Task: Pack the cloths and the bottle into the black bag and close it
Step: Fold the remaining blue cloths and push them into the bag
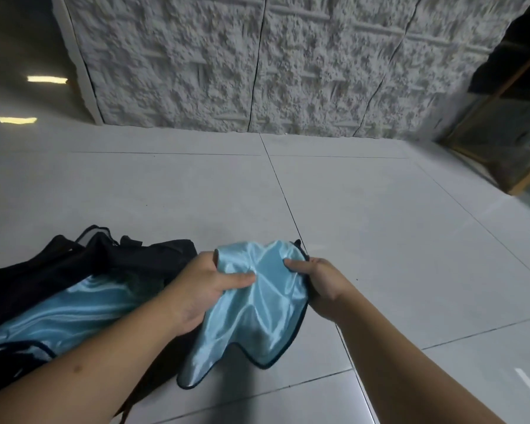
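Note:
A shiny light-blue cloth [259, 313] with a dark hem hangs above the floor, gripped from both sides. My left hand [202, 289] pinches its left upper part and my right hand [320, 284] holds its right edge. The black bag [83, 258] lies open on the floor at the left, beside and under my left forearm. A second light-blue cloth [71, 313] lies inside the bag's opening. No bottle is in view.
Grey floor tiles [380, 224] stretch ahead and to the right. A rough white textured wall [273, 65] stands at the back. A wooden-framed glass structure [508, 142] is at the far right.

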{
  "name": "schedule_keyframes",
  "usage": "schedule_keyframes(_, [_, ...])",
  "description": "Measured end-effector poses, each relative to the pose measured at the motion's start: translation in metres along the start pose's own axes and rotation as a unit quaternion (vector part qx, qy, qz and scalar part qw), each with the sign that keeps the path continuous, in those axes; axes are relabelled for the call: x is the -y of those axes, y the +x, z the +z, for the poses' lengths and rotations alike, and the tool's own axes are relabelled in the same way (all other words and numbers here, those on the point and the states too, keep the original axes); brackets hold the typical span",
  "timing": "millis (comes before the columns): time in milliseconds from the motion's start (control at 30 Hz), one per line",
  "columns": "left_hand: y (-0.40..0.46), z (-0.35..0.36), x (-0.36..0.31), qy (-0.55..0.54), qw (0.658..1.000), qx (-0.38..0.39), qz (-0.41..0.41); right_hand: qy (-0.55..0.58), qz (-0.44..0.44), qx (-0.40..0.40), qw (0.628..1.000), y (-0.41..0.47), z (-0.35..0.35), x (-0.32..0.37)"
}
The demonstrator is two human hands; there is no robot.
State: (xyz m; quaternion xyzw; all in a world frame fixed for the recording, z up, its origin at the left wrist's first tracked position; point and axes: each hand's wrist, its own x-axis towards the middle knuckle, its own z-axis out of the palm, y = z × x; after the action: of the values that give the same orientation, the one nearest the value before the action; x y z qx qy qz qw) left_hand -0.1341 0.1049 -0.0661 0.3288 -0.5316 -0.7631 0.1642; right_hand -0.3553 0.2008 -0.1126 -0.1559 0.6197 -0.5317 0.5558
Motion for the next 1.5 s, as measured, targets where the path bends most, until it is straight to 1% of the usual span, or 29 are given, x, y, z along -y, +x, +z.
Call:
schedule_keyframes(100, [-0.008,-0.011,-0.027,-0.06,0.997,-0.029,0.043,-0.006,-0.065,0.008,0.998,-0.016,0.018,0.039])
schedule_keyframes(200, [-0.005,-0.02,-0.046,-0.182,0.98,-0.078,-0.002,-0.026,-0.117,0.013,0.993,-0.033,0.037,0.075])
schedule_keyframes(267, [-0.004,-0.025,-0.054,-0.206,0.974,-0.093,-0.007,-0.07,-0.155,-0.008,0.985,-0.042,0.047,0.091])
schedule_keyframes(367, [-0.012,-0.031,-0.06,-0.156,0.981,-0.112,0.038,-0.105,-0.193,-0.076,0.973,-0.05,0.057,0.102])
schedule_keyframes(433, [-0.017,-0.035,-0.061,-0.101,0.985,-0.119,0.079,-0.1,-0.201,-0.099,0.969,-0.054,0.061,0.104])
schedule_keyframes(500, [-0.021,-0.042,-0.063,-0.029,0.985,-0.12,0.123,-0.103,-0.207,-0.112,0.966,-0.06,0.064,0.108])
schedule_keyframes(600, [-0.023,-0.061,-0.067,0.064,0.973,-0.137,0.175,-0.123,-0.205,-0.101,0.966,-0.073,0.068,0.117])
schedule_keyframes(667, [-0.027,-0.065,-0.075,0.13,0.958,-0.154,0.205,-0.149,-0.211,-0.09,0.962,-0.082,0.07,0.121])
schedule_keyframes(700, [-0.034,-0.062,-0.083,0.167,0.945,-0.171,0.223,-0.16,-0.219,-0.093,0.958,-0.086,0.071,0.123])
schedule_keyframes(767, [-0.049,-0.054,-0.097,0.226,0.909,-0.225,0.268,-0.168,-0.244,-0.102,0.95,-0.095,0.077,0.124])
schedule_keyframes(800, [-0.055,-0.052,-0.102,0.241,0.894,-0.243,0.289,-0.17,-0.262,-0.104,0.944,-0.098,0.081,0.124])
schedule_keyframes(833, [-0.06,-0.052,-0.107,0.247,0.887,-0.25,0.298,-0.171,-0.277,-0.105,0.94,-0.101,0.084,0.126])
schedule_keyframes(900, [-0.066,-0.06,-0.115,0.235,0.892,-0.228,0.312,-0.159,-0.295,-0.096,0.937,-0.108,0.089,0.131])
schedule_keyframes(1000, [-0.081,-0.076,-0.128,0.18,0.922,-0.137,0.314,-0.13,-0.323,-0.058,0.936,-0.121,0.1,0.141])
schedule_keyframes(1067, [-0.094,-0.081,-0.138,0.159,0.932,-0.11,0.306,-0.118,-0.348,-0.043,0.929,-0.132,0.109,0.147])
schedule_keyframes(1133, [-0.109,-0.081,-0.149,0.138,0.934,-0.093,0.316,-0.091,-0.355,-0.017,0.93,-0.143,0.12,0.154])
schedule_keyframes(1233, [-0.127,-0.079,-0.166,0.09,0.937,-0.073,0.33,-0.063,-0.363,-0.003,0.93,-0.158,0.135,0.164])
schedule_keyframes(1367, [-0.146,-0.084,-0.188,0.108,0.925,-0.07,0.357,-0.032,-0.351,0.034,0.935,-0.171,0.156,0.171])
schedule_keyframes(1500, [-0.161,-0.095,-0.198,0.052,0.937,-0.02,0.345,-0.01,-0.35,0.11,0.93,-0.175,0.173,0.175])
